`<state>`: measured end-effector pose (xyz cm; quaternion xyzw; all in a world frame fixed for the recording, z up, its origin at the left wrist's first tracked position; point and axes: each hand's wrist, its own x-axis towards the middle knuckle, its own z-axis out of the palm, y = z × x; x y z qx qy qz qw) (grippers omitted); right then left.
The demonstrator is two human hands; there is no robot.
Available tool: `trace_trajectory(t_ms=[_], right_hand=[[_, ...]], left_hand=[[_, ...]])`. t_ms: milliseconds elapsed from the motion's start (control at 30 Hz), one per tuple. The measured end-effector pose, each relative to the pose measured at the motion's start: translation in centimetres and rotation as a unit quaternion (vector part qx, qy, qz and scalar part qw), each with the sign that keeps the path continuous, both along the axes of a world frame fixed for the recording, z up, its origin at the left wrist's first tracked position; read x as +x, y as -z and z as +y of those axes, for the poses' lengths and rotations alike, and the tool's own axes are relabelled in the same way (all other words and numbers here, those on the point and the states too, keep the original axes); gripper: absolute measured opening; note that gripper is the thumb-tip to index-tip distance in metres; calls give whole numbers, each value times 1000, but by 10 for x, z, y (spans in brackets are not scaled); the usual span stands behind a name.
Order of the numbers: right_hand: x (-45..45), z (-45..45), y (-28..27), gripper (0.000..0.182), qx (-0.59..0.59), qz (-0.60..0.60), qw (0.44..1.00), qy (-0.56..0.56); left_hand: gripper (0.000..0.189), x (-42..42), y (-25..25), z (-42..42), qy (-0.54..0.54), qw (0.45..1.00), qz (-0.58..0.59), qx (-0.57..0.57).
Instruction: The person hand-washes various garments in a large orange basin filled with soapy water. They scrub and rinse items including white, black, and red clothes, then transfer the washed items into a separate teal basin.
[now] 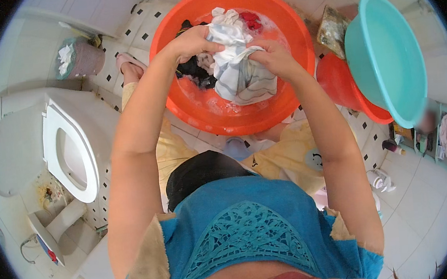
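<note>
Both my hands grip a wet white-and-grey patterned cloth (pixel 244 79) over a large orange plastic basin (pixel 238 126). My left hand (pixel 194 43) pinches its upper left part, thumb pointing inward. My right hand (pixel 274 57) has hold of a fold on the right side. The cloth's lower part hangs down into sudsy water (pixel 208 99). To the left in the basin lies dark wet clothing (pixel 196 72). A red cloth (pixel 251 20) sits near the far right wall of the basin, and white fabric (pixel 226 17) bunches beyond my hands.
A toilet (pixel 71 151) with raised lid stands at left, below a waste bin (pixel 87 57). On the right, a turquoise basin (pixel 398 59) leans by a red bucket (pixel 335 79). Bottles (pixel 380 180) and a shelf rack (pixel 424 143) are at lower right.
</note>
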<state>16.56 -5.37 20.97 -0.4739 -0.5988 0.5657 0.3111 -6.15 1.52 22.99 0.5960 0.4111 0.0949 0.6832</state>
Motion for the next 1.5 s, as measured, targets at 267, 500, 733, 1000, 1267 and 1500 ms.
trace_trajectory(t_ms=[267, 500, 733, 1000, 1267, 1500], right_hand=[[33, 1, -1, 25, 18, -61, 997, -48], [-6, -7, -52, 39, 84, 61, 994, -26], [-4, 6, -35, 29, 89, -50, 994, 36], [5, 0, -39, 23, -33, 64, 992, 103], [36, 6, -49, 24, -30, 125, 983, 129], [43, 15, -42, 24, 8, 67, 981, 184]], left_hand=[[47, -41, 4, -9, -195, 979, -61, -12], [46, -20, -31, -3, 9, 980, -162, -119], [34, 16, -55, -12, 188, 977, -98, -33], [23, 3, 7, 2, -83, 889, 274, 358], [14, -2, 15, -17, -187, 957, -178, -133], [35, 4, -5, -25, -18, 988, -109, -108]])
